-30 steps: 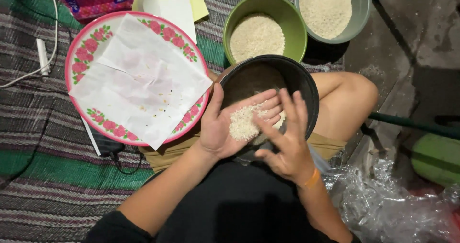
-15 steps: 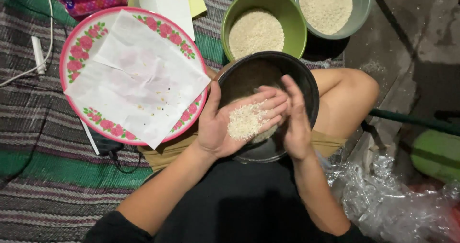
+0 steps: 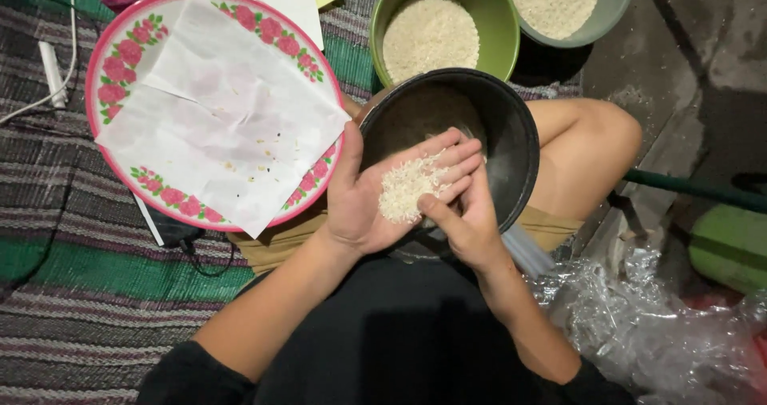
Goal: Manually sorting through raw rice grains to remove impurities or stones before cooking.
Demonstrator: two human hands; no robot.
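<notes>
My left hand lies palm up over a black bowl on my lap, cupping a small heap of white rice. My right hand sits beside it, its thumb touching the edge of the rice on the left palm and its fingers tucked behind the left fingers. The black bowl's inside looks dark, with little visible in it.
A pink flowered plate holding a creased white paper with a few specks lies to the left on a striped mat. A green bowl and a grey bowl, both holding rice, stand behind. Crumpled clear plastic lies at right.
My right hand has swung from open above the bowl to edge-on, then tucked in against the left palm with its thumb on the rice. The left hand stayed cupped.
</notes>
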